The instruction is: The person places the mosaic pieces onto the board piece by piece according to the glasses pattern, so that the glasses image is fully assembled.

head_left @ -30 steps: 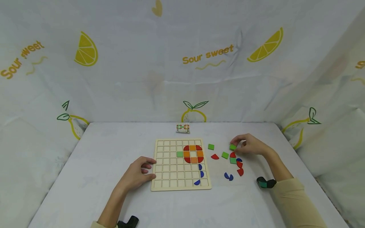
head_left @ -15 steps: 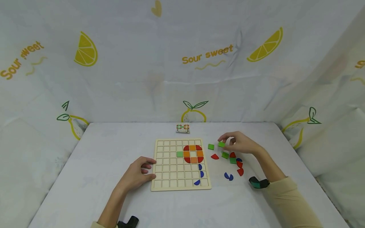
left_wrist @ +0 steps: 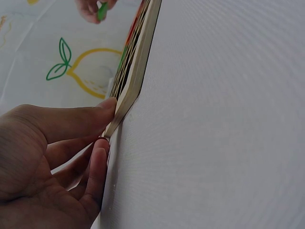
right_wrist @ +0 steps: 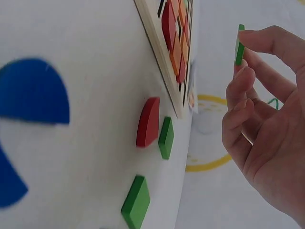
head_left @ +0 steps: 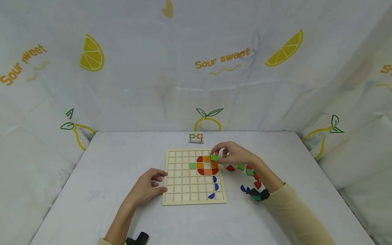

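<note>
A wooden grid board lies flat on the table. My left hand rests against its left edge, thumb and fingertips touching the rim at two spots. My right hand pinches a green square tile between thumb and fingers, held up over the board's right side. In the right wrist view this tile stands edge-on, apart from the board. On the board, orange squares and red quarter-round tiles form a ring, with a lone green square on its left. Several blue half-round tiles sit below the ring.
Loose tiles lie right of the board: a red quarter-round, green squares, further red pieces and blue half-rounds. A small pattern card stands behind the board. A white printed curtain backs the table.
My right hand has carried the green square tile leftward from the loose pieces to above the board's right side. My left hand has stayed at the board's edge.
</note>
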The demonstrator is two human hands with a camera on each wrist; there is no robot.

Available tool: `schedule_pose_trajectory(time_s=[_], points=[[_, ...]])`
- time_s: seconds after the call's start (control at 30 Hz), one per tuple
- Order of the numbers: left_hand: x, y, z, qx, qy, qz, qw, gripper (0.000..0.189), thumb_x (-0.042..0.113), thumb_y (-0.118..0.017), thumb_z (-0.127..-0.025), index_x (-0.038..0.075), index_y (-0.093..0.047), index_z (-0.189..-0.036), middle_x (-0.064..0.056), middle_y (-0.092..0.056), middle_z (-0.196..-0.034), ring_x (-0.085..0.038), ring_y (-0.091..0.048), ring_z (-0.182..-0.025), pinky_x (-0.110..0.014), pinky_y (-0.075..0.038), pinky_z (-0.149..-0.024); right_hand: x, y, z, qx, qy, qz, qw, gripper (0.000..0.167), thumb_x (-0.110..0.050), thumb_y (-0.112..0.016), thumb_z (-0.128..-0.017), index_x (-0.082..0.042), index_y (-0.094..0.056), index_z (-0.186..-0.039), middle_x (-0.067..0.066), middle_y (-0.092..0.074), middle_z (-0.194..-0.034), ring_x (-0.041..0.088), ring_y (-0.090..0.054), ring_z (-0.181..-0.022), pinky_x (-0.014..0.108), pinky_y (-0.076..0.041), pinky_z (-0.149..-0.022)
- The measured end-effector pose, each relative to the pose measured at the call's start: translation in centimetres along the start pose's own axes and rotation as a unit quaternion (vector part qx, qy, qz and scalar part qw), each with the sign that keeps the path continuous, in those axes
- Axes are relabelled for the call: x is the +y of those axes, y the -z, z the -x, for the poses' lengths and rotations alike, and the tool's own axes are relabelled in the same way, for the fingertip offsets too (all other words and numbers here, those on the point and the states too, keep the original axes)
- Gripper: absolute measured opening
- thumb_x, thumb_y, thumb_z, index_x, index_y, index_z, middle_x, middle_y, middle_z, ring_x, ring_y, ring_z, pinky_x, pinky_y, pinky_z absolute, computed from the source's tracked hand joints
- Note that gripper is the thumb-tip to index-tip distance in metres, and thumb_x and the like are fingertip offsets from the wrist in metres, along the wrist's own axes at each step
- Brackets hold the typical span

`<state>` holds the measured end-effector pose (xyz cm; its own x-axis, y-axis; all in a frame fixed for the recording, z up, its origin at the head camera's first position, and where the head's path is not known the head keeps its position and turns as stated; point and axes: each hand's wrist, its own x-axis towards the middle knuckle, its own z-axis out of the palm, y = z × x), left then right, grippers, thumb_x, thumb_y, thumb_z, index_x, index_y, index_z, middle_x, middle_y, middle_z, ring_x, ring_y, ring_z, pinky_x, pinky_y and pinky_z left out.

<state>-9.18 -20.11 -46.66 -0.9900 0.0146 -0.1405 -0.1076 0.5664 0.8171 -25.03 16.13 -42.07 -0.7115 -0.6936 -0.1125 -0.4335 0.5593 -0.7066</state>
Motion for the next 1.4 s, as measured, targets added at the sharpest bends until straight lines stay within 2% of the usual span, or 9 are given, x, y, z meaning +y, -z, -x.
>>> schedule_pose_trajectory(time_s=[0.23,0.4,0.6,0.73,1.1,1.27,1.4], points=[[0.0,0.1,0.0,0.003,0.001,-0.001,1.0,0.05,0.007,-0.092,-0.083,0.013,-0.073,-0.129,-0.005,-0.071,-0.124,-0.017,-0.067,-0.109,-0.032,-0.057,-0.096,-1.8,-1.8,-2.8,-0.041,0.04,0.011,0.9983,0.026,-0.014,-0.079,-0.094,-0.016,-0.076,-0.12,0.003,-0.069,-0.109,0.013,-0.059,-0.075,0.022,-0.053,-0.068],[0.0,0.1,0.0,0.0,0.003,0.004,1.0,0.05,0.007,-0.092,-0.083,0.012,-0.073,-0.129,-0.006,-0.071,-0.124,-0.018,-0.067,-0.11,-0.035,-0.057,-0.098,-2.7,-2.9,-4.5,-0.066,0.045,-0.001,0.9968,0.026,-0.013,-0.08,-0.094,-0.014,-0.077,-0.12,0.003,-0.069,-0.106,0.011,-0.054,-0.069,0.021,-0.049,-0.066],[0.0,0.0,0.0,0.0,0.003,0.0,1.0,0.05,0.007,-0.092,-0.083,0.013,-0.073,-0.129,-0.006,-0.071,-0.123,-0.018,-0.067,-0.108,-0.034,-0.057,-0.097,-3.8,-4.2,-6.2,-0.09,0.053,0.014,0.9944,0.024,-0.013,-0.08,-0.095,-0.015,-0.077,-0.118,0.0,-0.069,-0.104,0.011,-0.058,-0.081,0.021,-0.052,-0.076],[0.0,0.0,-0.1,0.0,0.0,-0.004,1.0,0.05,0.007,-0.092,-0.083,0.013,-0.073,-0.129,-0.006,-0.071,-0.122,-0.017,-0.067,-0.107,-0.034,-0.057,-0.096,-4.3,-5.0,-7.1,-0.103,0.065,0.029,0.9921,0.022,-0.013,-0.08,-0.096,-0.014,-0.076,-0.117,0.001,-0.07,-0.103,0.013,-0.058,-0.085,0.021,-0.051,-0.077],[0.1,-0.1,-0.2,-0.002,-0.002,-0.009,1.0,0.051,0.008,-0.093,-0.082,0.013,-0.073,-0.129,-0.007,-0.071,-0.122,-0.017,-0.067,-0.107,-0.036,-0.058,-0.095,-5.4,-5.9,-7.8,-0.109,0.054,0.066,0.9905,0.021,-0.012,-0.082,-0.095,-0.013,-0.076,-0.115,0.002,-0.073,-0.106,0.015,-0.06,-0.094,0.021,-0.049,-0.082],[0.0,0.0,-0.1,-0.001,-0.001,-0.007,1.0,0.051,0.008,-0.093,-0.083,0.012,-0.073,-0.129,-0.007,-0.071,-0.123,-0.017,-0.067,-0.107,-0.035,-0.058,-0.095,-5.3,-5.9,-7.7,-0.103,0.055,0.063,0.9912,0.02,-0.013,-0.082,-0.096,-0.013,-0.076,-0.116,0.001,-0.074,-0.11,0.015,-0.062,-0.097,0.021,-0.051,-0.085],[0.0,0.0,-0.1,-0.002,0.0,-0.004,1.0,0.051,0.008,-0.093,-0.082,0.012,-0.073,-0.129,-0.006,-0.071,-0.123,-0.017,-0.067,-0.108,-0.032,-0.057,-0.094,-5.3,-5.3,-7.1,-0.102,0.053,0.049,0.9923,0.022,-0.012,-0.08,-0.098,-0.009,-0.075,-0.119,0.006,-0.075,-0.115,0.013,-0.065,-0.093,0.021,-0.055,-0.086]])
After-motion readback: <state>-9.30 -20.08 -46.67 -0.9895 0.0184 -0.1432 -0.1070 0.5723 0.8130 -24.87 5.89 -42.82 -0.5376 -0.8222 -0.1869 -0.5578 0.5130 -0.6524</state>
